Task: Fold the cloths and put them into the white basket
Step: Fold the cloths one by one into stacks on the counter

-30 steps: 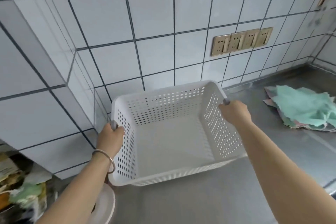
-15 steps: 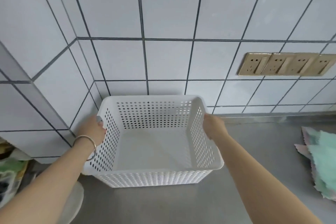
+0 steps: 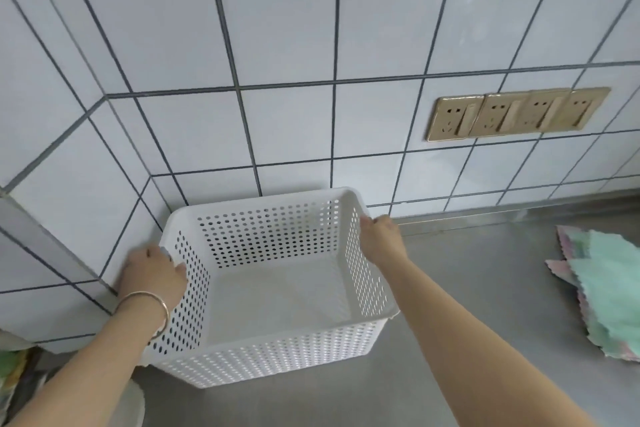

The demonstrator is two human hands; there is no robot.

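An empty white perforated basket (image 3: 277, 357) sits on the steel counter, close to the tiled corner. My left hand (image 3: 152, 274), with a metal bangle on the wrist, grips the basket's left rim. The right rim, near the back corner, is gripped by my right hand (image 3: 379, 236). A loose pile of cloths (image 3: 609, 291), mint green on top with pink edges showing beneath, lies unfolded on the counter at the far right, partly cut off by the frame edge.
The steel counter (image 3: 467, 288) stretches between basket and cloths. White tiled walls meet in a corner behind the basket. A row of gold wall sockets (image 3: 516, 113) is at the right. A white round object (image 3: 135, 402) and colourful clutter (image 3: 10, 367) sit at the lower left.
The basket has gone from held tilted in the air to resting on the counter near the wall corner. Both hands have kept hold of its rims. The view has shifted left.
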